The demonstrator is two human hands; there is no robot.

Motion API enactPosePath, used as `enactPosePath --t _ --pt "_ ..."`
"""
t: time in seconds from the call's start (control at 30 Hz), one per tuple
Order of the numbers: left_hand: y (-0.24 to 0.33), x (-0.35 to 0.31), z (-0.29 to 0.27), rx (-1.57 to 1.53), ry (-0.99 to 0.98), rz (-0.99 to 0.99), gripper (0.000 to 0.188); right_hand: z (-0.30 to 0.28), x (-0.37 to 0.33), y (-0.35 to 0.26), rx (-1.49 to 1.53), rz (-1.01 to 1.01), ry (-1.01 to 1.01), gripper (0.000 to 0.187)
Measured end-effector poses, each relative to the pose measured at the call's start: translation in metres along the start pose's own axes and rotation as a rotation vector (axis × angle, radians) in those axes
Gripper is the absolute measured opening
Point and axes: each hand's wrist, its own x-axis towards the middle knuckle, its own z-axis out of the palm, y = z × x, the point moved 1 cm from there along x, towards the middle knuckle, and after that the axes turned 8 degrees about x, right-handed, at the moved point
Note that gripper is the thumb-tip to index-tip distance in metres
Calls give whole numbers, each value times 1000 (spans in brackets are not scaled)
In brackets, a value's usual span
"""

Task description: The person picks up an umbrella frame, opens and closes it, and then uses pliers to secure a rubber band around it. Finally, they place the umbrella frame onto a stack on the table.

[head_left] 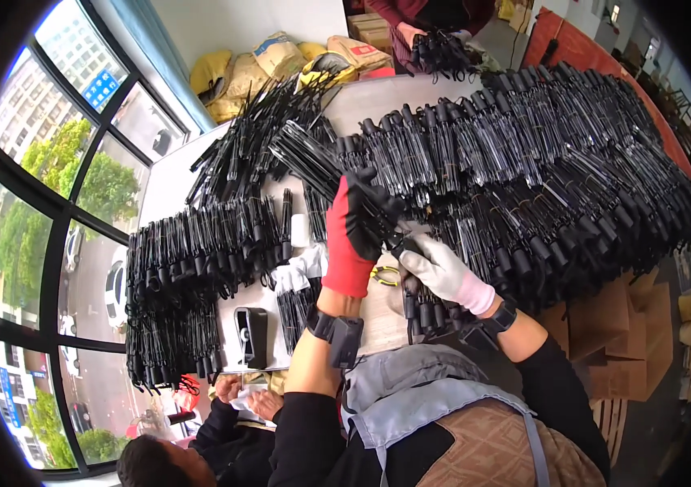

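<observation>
My left hand (pixel 349 239), in a red and black glove, is wrapped round a bundle of black folding umbrella frames (pixel 306 156). The bundle slants over the table, its thin ribs pointing to the far left. At its handle end is my right hand (pixel 441 269), in a white glove, with fingers closed on the dark handles or straps; exactly what they pinch is hidden. Just below, yellow-handled pliers (pixel 384 276) lie on the table. A white cloth or glove (pixel 298 272) and a white cylinder (pixel 301 230) sit left of my left hand.
Rows of umbrella frames (pixel 516 146) cover the table's right side, with more stacks (pixel 191 252) at left. A black holder (pixel 250 337) stands near the front edge. Cardboard boxes (pixel 617 337) are at right. One person's hand (pixel 410 32) works opposite; another person (pixel 224 446) sits lower left.
</observation>
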Motion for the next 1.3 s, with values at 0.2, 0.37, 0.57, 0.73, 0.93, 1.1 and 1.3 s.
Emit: enactPosePath --t 0.2,0.37,0.57,0.73,0.93,1.1,1.3 --pt "8 -5 5 -181 8 37 43 10 5 -13 279 54 -144 30" --pt "14 -2 -26 -177 -230 91 43 29 7 10 73 -224 0 38" --pt "59 12 78 277 -45 179 45 13 39 -39 122 -436 182 36" --pt "57 3 122 244 -82 242 47 -5 53 -80 -116 -620 329 32" --pt "39 24 63 496 -34 227 53 14 51 -40 -74 -802 390 24" --pt "52 -3 99 634 152 243 53 13 49 -67 -138 -594 253 29" --pt "41 -11 88 676 330 484 55 24 53 -53 -84 -664 215 29"
